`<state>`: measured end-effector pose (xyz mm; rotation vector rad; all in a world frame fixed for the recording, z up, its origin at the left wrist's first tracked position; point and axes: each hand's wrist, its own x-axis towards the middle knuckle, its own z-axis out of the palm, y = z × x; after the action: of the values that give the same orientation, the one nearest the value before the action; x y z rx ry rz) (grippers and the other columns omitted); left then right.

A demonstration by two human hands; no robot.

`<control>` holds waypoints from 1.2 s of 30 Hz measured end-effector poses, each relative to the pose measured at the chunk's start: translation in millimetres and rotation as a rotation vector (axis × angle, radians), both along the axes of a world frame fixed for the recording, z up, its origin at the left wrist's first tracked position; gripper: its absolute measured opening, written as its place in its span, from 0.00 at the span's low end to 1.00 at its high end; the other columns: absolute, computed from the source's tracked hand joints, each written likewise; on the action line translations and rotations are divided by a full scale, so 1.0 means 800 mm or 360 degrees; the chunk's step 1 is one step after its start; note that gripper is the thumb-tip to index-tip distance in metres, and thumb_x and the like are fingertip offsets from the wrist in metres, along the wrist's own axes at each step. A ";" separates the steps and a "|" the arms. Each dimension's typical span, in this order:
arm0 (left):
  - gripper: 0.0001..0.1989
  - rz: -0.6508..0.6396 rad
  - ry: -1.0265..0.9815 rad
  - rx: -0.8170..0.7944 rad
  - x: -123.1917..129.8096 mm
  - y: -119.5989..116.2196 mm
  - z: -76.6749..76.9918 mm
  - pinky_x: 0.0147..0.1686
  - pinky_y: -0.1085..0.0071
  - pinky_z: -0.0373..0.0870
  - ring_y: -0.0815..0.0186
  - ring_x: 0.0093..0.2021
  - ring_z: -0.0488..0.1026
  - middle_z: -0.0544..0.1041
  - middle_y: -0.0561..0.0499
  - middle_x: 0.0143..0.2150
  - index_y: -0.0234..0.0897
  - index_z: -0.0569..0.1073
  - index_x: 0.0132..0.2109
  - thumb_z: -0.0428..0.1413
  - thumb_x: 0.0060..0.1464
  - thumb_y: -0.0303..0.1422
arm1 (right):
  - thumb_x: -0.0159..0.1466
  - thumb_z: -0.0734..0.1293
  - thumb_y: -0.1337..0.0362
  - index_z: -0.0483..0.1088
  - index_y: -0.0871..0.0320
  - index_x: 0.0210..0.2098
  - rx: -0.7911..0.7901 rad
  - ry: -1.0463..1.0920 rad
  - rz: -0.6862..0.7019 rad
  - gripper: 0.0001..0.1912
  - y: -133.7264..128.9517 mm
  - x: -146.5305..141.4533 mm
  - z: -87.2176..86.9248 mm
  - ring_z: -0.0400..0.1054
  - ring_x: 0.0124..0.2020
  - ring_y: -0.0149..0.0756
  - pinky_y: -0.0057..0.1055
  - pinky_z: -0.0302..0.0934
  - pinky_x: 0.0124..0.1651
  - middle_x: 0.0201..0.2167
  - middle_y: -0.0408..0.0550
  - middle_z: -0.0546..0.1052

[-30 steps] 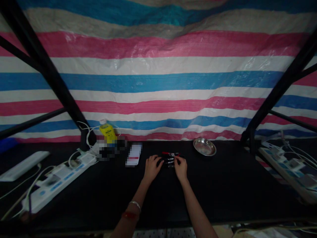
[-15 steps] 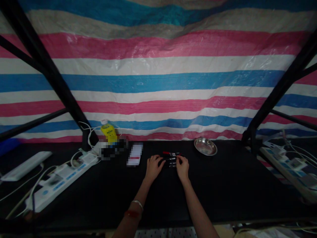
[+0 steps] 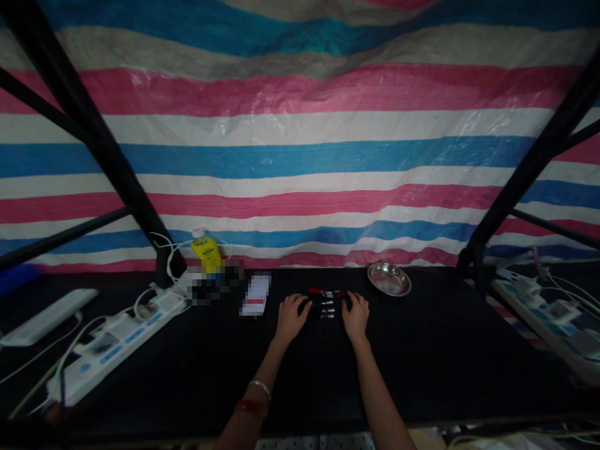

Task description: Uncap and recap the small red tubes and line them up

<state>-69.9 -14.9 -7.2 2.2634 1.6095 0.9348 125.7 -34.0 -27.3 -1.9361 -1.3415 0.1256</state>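
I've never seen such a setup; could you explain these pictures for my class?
No machine here: these are a person's bare left hand and right hand, seen from a camera worn on the head, looking forward and down. Between them, on a black table, lie slim pen-like items, one partly red. The fingers are close to these, but it is too dark to tell whether either hand grips one. A metal dish lies to the right; a yellow bottle and white power strip are at left.

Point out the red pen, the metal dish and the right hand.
Red pen (image 3: 319, 292), head view: on its red section.
Metal dish (image 3: 389, 282), head view: on its inner floor.
Right hand (image 3: 357, 316), head view: back of the hand.
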 end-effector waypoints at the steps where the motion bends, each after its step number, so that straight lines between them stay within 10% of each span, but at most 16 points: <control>1: 0.14 -0.0001 0.0006 -0.0001 0.000 0.000 0.000 0.48 0.60 0.63 0.61 0.48 0.67 0.72 0.49 0.46 0.43 0.72 0.46 0.48 0.58 0.40 | 0.60 0.59 0.64 0.69 0.62 0.49 -0.0017 -0.0005 -0.0003 0.19 0.000 0.000 0.001 0.60 0.50 0.46 0.37 0.53 0.48 0.48 0.57 0.69; 27: 0.15 -0.0049 0.0171 0.0140 0.001 -0.005 0.000 0.45 0.61 0.65 0.61 0.47 0.67 0.72 0.48 0.44 0.40 0.73 0.44 0.44 0.60 0.38 | 0.60 0.59 0.58 0.74 0.57 0.29 0.0223 0.0021 -0.0091 0.15 -0.005 0.009 -0.015 0.63 0.34 0.43 0.36 0.52 0.36 0.29 0.54 0.71; 36: 0.16 -0.0118 0.0093 0.0392 0.001 -0.017 0.008 0.47 0.62 0.64 0.61 0.49 0.68 0.73 0.46 0.48 0.40 0.68 0.52 0.46 0.60 0.37 | 0.61 0.60 0.56 0.71 0.58 0.33 0.0568 0.0427 0.0364 0.13 -0.014 -0.016 0.011 0.65 0.39 0.39 0.36 0.58 0.45 0.34 0.50 0.73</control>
<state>-68.9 -28.2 -0.7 2.5157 1.4934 1.1118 112.8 -44.9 -18.5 -1.4138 -1.2997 0.2320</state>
